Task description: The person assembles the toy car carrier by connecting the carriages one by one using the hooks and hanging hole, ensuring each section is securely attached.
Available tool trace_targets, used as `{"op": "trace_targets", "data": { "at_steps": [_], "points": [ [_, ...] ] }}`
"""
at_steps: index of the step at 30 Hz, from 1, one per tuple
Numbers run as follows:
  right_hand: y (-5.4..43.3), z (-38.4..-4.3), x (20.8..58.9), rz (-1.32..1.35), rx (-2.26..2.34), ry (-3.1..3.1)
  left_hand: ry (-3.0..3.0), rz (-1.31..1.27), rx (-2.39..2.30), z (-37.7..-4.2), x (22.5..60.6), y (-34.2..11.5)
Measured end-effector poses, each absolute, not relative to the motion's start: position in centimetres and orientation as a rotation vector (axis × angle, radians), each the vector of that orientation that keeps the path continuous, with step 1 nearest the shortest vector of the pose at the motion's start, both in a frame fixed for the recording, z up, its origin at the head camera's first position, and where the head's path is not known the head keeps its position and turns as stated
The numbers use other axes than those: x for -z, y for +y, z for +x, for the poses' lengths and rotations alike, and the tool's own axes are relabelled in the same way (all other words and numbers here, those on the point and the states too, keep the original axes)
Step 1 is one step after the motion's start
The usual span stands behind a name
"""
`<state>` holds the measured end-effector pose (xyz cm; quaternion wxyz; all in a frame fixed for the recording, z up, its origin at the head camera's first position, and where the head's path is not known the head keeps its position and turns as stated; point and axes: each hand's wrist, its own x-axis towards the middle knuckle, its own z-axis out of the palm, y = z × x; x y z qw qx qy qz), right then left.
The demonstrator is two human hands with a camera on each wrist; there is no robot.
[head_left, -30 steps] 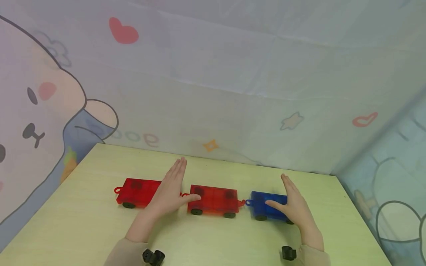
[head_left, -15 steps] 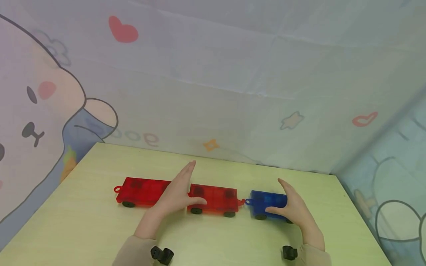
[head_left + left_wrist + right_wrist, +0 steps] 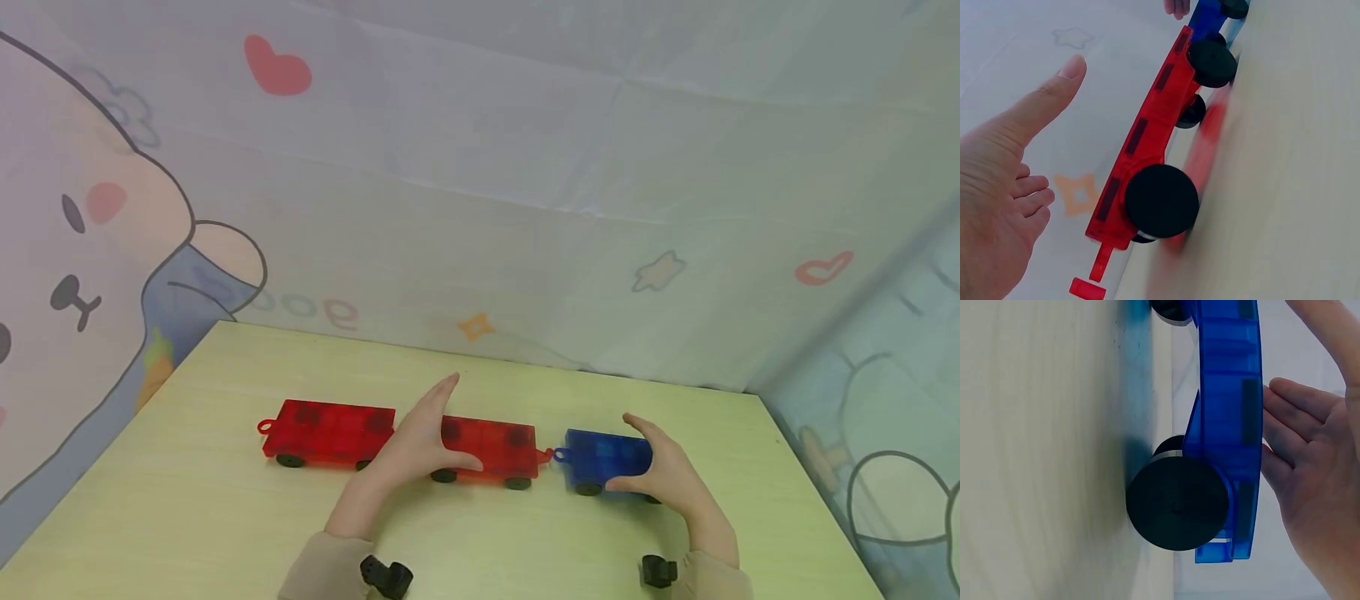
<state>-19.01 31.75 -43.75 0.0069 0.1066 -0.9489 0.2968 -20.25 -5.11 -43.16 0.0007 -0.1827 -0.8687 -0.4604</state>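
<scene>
Three toy wagons stand in a row in the head view: a left red wagon [image 3: 322,429], a middle red wagon [image 3: 495,450] and a blue wagon [image 3: 603,454]. The middle wagon's right hook lies close against the blue wagon's ring [image 3: 562,455]. My left hand [image 3: 417,442] hovers at the left end of the middle wagon, thumb and fingers spread, covering its left coupling. In the left wrist view that hand shows apart from the wagon's side. My right hand [image 3: 666,475] arches over the blue wagon's right end, thumb in front, fingers behind, holding nothing.
The wagons stand on a pale wooden table [image 3: 187,500]. A printed cloth [image 3: 487,167] hangs along the table's back edge, with another printed cloth at the right. Each wrist carries a small black camera [image 3: 658,572].
My left hand has moved right, from over the left red wagon's end to the middle red wagon. My right hand's fingers have lowered and bent slightly toward the blue wagon. The wagons have not moved.
</scene>
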Motion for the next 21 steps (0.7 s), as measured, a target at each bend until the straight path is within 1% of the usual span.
{"op": "trace_targets", "data": {
  "at_steps": [21],
  "points": [
    [32.3,-19.0,44.2,0.335,-0.986,-3.019,-2.799,-0.627,1.511,-20.5,44.5,-2.8]
  ]
}}
